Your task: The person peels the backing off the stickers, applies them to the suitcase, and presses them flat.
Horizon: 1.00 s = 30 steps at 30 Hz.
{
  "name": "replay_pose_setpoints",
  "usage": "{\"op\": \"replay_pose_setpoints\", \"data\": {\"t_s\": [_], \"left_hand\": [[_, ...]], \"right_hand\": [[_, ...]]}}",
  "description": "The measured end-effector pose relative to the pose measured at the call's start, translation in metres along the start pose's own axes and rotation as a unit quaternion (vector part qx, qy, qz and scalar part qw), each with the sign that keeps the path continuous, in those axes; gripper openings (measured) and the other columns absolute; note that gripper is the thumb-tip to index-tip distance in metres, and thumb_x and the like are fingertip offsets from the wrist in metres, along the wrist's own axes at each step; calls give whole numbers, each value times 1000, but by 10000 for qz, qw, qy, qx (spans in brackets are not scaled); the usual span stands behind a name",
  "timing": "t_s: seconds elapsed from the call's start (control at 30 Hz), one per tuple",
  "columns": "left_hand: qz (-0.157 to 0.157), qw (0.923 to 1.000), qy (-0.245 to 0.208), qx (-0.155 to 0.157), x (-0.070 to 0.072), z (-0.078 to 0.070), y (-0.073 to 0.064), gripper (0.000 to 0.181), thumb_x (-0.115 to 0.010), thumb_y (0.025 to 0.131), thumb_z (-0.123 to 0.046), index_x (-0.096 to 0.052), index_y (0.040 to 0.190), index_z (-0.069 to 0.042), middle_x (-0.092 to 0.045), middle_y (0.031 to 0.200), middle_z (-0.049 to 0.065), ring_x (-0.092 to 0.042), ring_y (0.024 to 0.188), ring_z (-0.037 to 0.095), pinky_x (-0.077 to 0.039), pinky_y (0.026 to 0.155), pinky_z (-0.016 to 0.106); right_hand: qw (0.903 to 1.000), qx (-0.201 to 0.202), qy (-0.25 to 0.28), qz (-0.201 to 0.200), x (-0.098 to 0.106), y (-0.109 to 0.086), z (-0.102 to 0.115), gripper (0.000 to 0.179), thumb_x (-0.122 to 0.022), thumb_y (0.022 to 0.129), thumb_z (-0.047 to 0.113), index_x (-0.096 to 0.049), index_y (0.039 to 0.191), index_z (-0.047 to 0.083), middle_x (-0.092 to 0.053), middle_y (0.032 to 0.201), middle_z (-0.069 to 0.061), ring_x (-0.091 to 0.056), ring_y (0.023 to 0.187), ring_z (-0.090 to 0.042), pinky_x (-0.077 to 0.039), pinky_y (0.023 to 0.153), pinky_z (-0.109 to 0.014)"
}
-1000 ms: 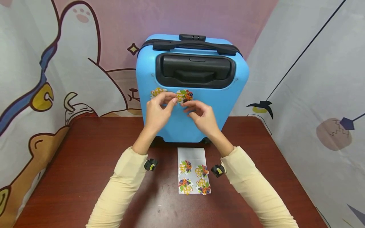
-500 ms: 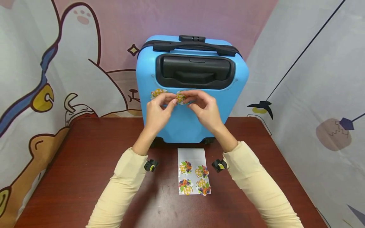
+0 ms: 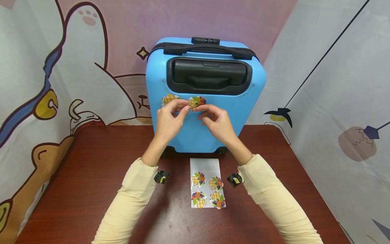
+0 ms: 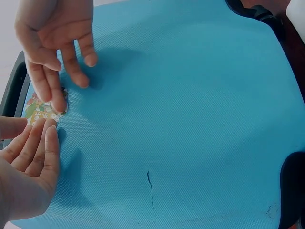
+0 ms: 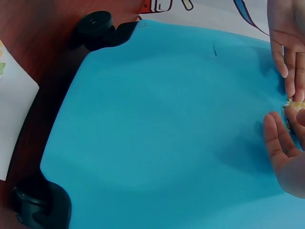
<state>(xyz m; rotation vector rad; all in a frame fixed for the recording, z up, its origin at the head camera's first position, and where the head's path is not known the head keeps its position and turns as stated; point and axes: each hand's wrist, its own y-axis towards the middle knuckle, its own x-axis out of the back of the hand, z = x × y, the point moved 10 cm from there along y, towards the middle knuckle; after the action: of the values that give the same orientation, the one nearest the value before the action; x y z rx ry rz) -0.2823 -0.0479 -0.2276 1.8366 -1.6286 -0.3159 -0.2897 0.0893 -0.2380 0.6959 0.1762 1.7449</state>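
A fruit-patterned sticker [image 3: 198, 101] lies against the front of a blue suitcase [image 3: 201, 135], just under its black handle recess. At the sticker's left edge, my left hand [image 3: 169, 119] touches it with extended fingertips. My right hand [image 3: 218, 124] has its fingertips at the lower right edge, with fingers loosely extended. In the left wrist view the sticker [image 4: 42, 109] looks flat on the shell between both hands. Another fruit sticker [image 3: 168, 99] is on the suitcase to the left, partly covered by my left hand.
On the brown table [image 3: 106, 176], a white sticker sheet [image 3: 204, 165] bearing several fruit stickers lies in front of the suitcase. The suitcase stands upright near the back, its black wheels [image 5: 95, 26] showing in the right wrist view. A cartoon-printed cloth [image 3: 213, 17] hangs behind.
My right hand moved up over the sticker half a second ago, covering much of it, then came back down to its lower right edge. My left hand stayed in place.
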Motion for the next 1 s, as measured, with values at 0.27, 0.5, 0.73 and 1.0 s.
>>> {"op": "replay_pose_setpoints", "data": {"t_s": [0.27, 0.5, 0.73, 1.0], "left_hand": [[35, 10000, 16, 60, -1, 2, 1, 16, -60, 88, -10, -66, 100, 0, -67, 84, 11, -62, 77, 17, -50, 64, 31], [72, 9999, 11, 125, -1, 3, -1, 17, -60, 88, -11, -66, 100, 0, -67, 85, 10, -62, 78, 18, -50, 66, 32], [129, 9998, 6, 169, -2, 8, -7, 17, -61, 88, -11, -66, 100, 0, -67, 88, 10, -61, 79, 18, -49, 66, 31], [212, 9990, 45, 395, -5, 26, -20, 17, -61, 88, -11, -66, 100, 0, -66, 89, 11, -60, 81, 19, -49, 67, 33]], "right_hand": [[9999, -144, -1, 12, -1, -5, -11, 27, -48, 83, -12, -62, 105, -5, -63, 104, -15, -58, 82, -28, -51, 68, -43], [9996, -285, -55, 53, -2, -9, -19, 24, -50, 85, -10, -62, 105, -5, -63, 105, -16, -59, 84, -28, -51, 69, -32], [9995, -277, -68, 105, -3, -13, -22, 22, -53, 85, -7, -62, 105, -4, -62, 105, -15, -59, 83, -27, -50, 69, -31], [9983, -566, -64, 129, 1, -23, -41, 22, -54, 86, -9, -60, 106, -7, -62, 104, -20, -60, 83, -32, -50, 70, -32]]}}
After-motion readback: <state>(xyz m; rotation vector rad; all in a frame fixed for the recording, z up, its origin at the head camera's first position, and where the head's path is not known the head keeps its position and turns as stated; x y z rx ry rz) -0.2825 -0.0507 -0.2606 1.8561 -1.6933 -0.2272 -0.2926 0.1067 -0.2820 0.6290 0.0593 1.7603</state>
